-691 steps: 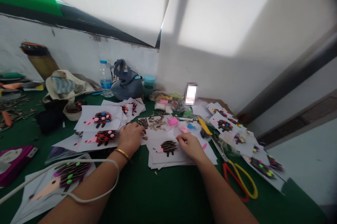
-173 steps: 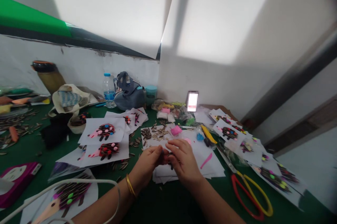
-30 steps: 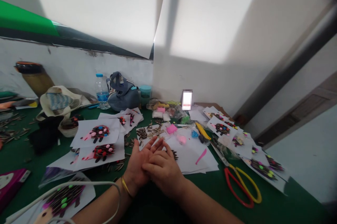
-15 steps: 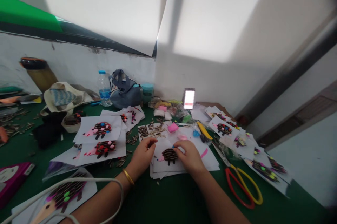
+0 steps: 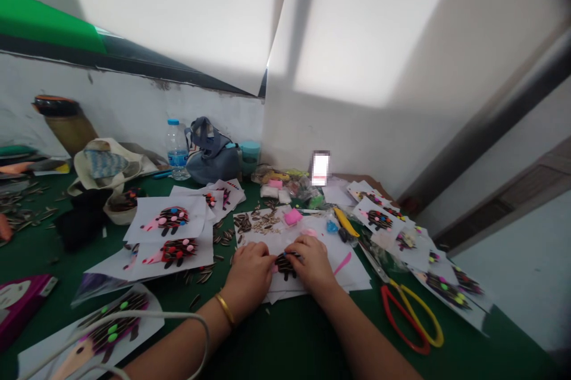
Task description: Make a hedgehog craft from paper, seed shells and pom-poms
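Note:
A small hedgehog picture point(image 5: 285, 267), with a dark back of sunflower seeds and a pink snout, lies on a stack of white paper point(image 5: 352, 276) in front of me. My left hand point(image 5: 250, 273) grips the picture's left side by the snout, fingers curled, thumb hidden. At the upper right of the seed back, my right hand point(image 5: 311, 262) has its fingers pressed together on a tiny blue clay ball point(image 5: 286, 254), partly covered by the fingertips. Behind the hands lie loose sunflower seeds point(image 5: 263, 224) and a pink clay lump point(image 5: 293, 217).
Scissors point(image 5: 404, 308) with red and yellow handles lie at right, near a yellow-handled tool point(image 5: 347, 222). Finished hedgehog cards point(image 5: 196, 255) are at left, others point(image 5: 417, 249) at right. A white cable point(image 5: 169, 314) crosses my left forearm. A water bottle point(image 5: 178, 157) stands behind.
My left hand has moved right onto the hedgehog picture's snout side, its fingers now curled down. My right hand has shifted slightly left, bringing the blue ball down to the seed back.

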A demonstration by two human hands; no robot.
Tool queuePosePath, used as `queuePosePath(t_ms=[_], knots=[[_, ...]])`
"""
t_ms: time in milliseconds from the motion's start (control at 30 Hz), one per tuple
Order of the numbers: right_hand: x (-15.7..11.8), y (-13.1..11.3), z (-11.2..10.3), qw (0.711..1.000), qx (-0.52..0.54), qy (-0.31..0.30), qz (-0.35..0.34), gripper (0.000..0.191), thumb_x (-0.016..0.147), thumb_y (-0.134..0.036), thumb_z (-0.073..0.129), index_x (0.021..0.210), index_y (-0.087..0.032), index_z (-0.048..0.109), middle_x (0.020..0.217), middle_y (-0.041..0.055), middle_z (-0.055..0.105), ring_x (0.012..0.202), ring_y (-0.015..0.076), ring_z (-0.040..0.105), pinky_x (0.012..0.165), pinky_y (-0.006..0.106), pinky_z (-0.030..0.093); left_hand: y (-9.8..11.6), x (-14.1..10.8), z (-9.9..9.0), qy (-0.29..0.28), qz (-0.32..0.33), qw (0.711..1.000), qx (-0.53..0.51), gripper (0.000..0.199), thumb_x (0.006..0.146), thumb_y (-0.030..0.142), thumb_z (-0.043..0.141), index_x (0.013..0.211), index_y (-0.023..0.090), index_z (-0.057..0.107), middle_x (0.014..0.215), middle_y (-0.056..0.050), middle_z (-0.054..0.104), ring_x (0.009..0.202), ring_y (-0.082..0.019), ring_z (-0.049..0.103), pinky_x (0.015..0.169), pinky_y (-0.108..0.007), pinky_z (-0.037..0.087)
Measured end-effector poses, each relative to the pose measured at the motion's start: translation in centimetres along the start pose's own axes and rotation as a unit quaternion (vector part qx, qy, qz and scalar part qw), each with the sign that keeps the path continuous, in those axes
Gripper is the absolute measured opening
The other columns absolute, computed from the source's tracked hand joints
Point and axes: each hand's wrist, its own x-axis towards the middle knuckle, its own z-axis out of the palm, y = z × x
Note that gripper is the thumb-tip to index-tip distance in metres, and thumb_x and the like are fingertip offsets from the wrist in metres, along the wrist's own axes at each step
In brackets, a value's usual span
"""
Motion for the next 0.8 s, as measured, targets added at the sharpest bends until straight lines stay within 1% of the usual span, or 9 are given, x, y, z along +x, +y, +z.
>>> queuePosePath(t_ms=[100,200,300,500,700,800], knots=[[0.0,-0.2,-0.1,1.000,0.000,-0.010,0.018,0.012,0.079,-0.022,0.067,0.088,-0.029,0.073,0.093,0.0023,0.064,0.094,0.0200,0.056,0.086,0.036,0.034,0.9,-0.1,-0.3,-0.054,0.000,0.990,0.133,0.021,0.085,0.023,0.051,0.092,0.026,0.071,0.090,-0.007,0.060,0.089,-0.025,0.049,0.084,-0.041,0.032],[0.0,-0.2,-0.1,0.999,0.001,-0.016,0.030,0.015,0.078,-0.021,0.068,0.089,-0.030,0.073,0.094,0.0022,0.064,0.095,0.0204,0.056,0.087,0.037,0.032,1.3,-0.1,-0.5,-0.080,0.007,0.977,0.199,0.021,0.087,0.025,0.049,0.093,0.025,0.069,0.092,-0.005,0.060,0.090,-0.023,0.049,0.081,-0.039,0.032],[0.1,-0.2,-0.1,0.999,0.000,-0.022,0.034,0.015,0.079,-0.021,0.067,0.089,-0.030,0.073,0.095,0.0029,0.064,0.096,0.0210,0.055,0.087,0.037,0.032,1.2,-0.1,-0.5,-0.086,0.008,0.972,0.217,0.021,0.088,0.026,0.048,0.092,0.024,0.069,0.092,-0.005,0.060,0.091,-0.022,0.050,0.082,-0.038,0.033],[0.2,-0.1,0.0,0.999,-0.006,-0.031,0.030,0.015,0.079,-0.021,0.067,0.089,-0.030,0.073,0.094,0.0025,0.064,0.095,0.0209,0.056,0.086,0.037,0.033,1.1,-0.1,-0.3,-0.081,0.013,0.971,0.225,0.020,0.088,0.025,0.049,0.089,0.023,0.069,0.091,-0.006,0.060,0.091,-0.023,0.050,0.083,-0.039,0.032],[0.1,-0.1,0.1,0.999,-0.005,-0.017,0.034,0.020,0.077,-0.021,0.069,0.095,-0.030,0.071,0.098,0.0040,0.065,0.099,0.0234,0.055,0.088,0.038,0.033,1.3,-0.2,-0.3,-0.070,0.018,0.971,0.226,0.020,0.087,0.023,0.049,0.094,0.024,0.068,0.092,-0.005,0.060,0.091,-0.023,0.050,0.082,-0.039,0.032],[0.1,-0.2,-0.1,0.999,-0.007,-0.015,0.037,0.012,0.076,-0.021,0.070,0.086,-0.028,0.071,0.095,0.0033,0.065,0.097,0.0228,0.055,0.088,0.038,0.033,1.2,-0.3,-0.2,-0.073,0.016,0.971,0.228,0.020,0.087,0.023,0.049,0.092,0.023,0.068,0.092,-0.005,0.059,0.091,-0.023,0.050,0.082,-0.039,0.032]])
